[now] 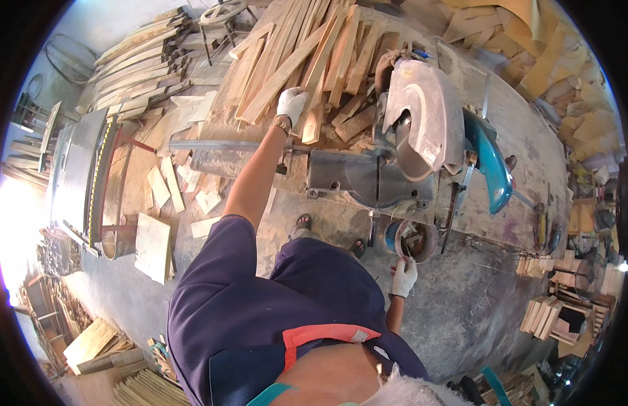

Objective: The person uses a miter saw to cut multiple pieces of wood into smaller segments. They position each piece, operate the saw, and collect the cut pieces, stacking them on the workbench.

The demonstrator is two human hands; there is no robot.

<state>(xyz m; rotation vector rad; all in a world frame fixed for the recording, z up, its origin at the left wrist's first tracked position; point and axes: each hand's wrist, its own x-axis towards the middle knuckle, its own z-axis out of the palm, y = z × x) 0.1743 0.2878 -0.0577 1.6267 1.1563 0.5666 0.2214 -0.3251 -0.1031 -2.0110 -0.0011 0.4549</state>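
My left hand, in a white glove, is stretched out over a pile of long wooden boards. Its fingers are curled round the edge of a wooden board at the near end of the pile. Lower and to the right, my right hand hangs beside a round bucket with wood offcuts in it. That glove leaves the fingertips bare, and they are pinched together; whatever is between them is too small to make out. Between the hands stands a miter saw with a grey guard and teal handle.
The saw's grey base sits at the bench edge, with a metal fence rail running left. Short offcuts and a pale panel lie on the floor at left. Stacked boards fill the far left; brown sheets the far right.
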